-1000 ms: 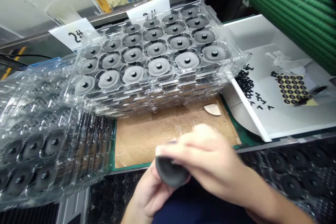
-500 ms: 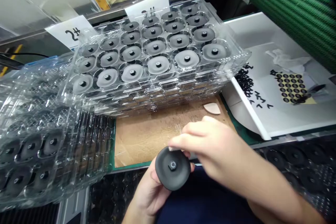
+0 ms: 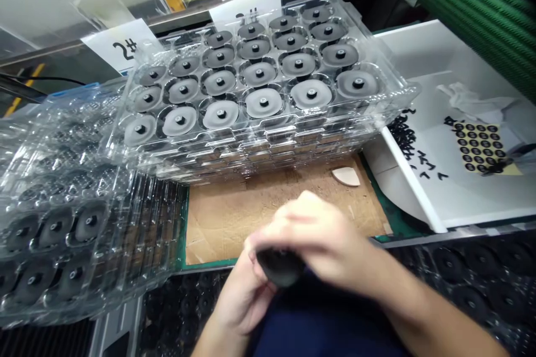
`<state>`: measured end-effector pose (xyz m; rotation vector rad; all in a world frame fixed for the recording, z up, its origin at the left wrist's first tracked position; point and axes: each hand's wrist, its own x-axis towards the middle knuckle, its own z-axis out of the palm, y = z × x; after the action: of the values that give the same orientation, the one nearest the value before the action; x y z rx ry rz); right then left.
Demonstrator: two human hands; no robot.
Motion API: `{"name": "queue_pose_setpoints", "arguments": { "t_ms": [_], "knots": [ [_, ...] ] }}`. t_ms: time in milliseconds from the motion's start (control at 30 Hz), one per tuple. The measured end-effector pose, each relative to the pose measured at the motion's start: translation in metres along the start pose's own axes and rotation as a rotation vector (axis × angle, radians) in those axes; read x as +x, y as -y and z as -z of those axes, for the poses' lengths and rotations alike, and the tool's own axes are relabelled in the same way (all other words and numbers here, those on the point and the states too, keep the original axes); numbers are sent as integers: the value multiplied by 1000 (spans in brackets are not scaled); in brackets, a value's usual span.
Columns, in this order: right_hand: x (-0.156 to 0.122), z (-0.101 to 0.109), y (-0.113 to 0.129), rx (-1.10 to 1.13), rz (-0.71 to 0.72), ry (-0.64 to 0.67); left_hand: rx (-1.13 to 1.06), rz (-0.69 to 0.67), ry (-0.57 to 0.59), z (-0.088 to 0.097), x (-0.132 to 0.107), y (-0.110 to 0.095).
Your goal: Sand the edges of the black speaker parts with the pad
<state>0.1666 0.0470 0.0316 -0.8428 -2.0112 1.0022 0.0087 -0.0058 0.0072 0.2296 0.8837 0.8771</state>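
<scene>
A round black disc (image 3: 280,272), dished and seemingly of rubber or plastic, is held low in front of my body. My left hand (image 3: 246,295) is closed around its left side from below. Over the top of the disc curls my right hand (image 3: 316,234), fingers bent and pressed to its upper edge. That hand is blurred, and anything small under its fingers is hidden. Similar black discs with short central posts fill the clear plastic tray (image 3: 247,129) beyond my hands; this tray tops a stack.
More clear trays (image 3: 138,234) are stacked at the left. Cardboard (image 3: 221,206) covers the bench, with a pale wedge-shaped piece (image 3: 347,176) on it. At the right, a white bin (image 3: 469,201) holds small black pieces (image 3: 404,136) and a sticker sheet (image 3: 479,148). A green roll (image 3: 481,17) hangs above.
The disc has tipped so its face, turned toward me before, is now mostly covered. My right hand has moved left over its top edge. The view has shifted slightly.
</scene>
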Motion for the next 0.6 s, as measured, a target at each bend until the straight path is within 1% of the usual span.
{"name": "queue_pose_setpoints", "arguments": {
  "t_ms": [33,67,100,167,200,267,300,367,467,500,533,567,600],
  "knots": [
    [-5,-5,-16,28,-110,-40,-9,-9,3,2,1,0],
    [-12,-11,-33,28,-285,-101,-27,-19,7,4,1,-1],
    [-21,-19,-51,-5,-364,-132,-47,-31,6,7,0,-2],
    [-43,-37,-80,-50,-442,-131,-71,-59,-15,13,-1,-3],
    [-54,-45,-89,-70,-467,-127,-80,-75,-30,15,-2,-4],
    [-68,-55,-97,-89,-505,-122,-93,-92,-40,17,-3,-5],
    [-70,-56,-95,-90,-521,-132,-97,-91,-35,16,-3,-6],
    [-62,-48,-80,-82,-541,-180,-103,-89,-22,13,-1,-7],
    [-33,-29,-37,-70,-518,-307,-88,-122,-33,7,3,-7],
    [-23,-24,-22,-61,-479,-346,-82,-133,-42,6,4,-7],
    [-15,-21,-7,-48,-373,-380,-75,-135,-52,5,5,-7],
    [-9,-19,5,-65,-268,-348,-66,-130,-62,5,5,-7],
    [-4,-18,14,-61,-198,-293,-57,-121,-77,5,5,-7]
  ]
}}
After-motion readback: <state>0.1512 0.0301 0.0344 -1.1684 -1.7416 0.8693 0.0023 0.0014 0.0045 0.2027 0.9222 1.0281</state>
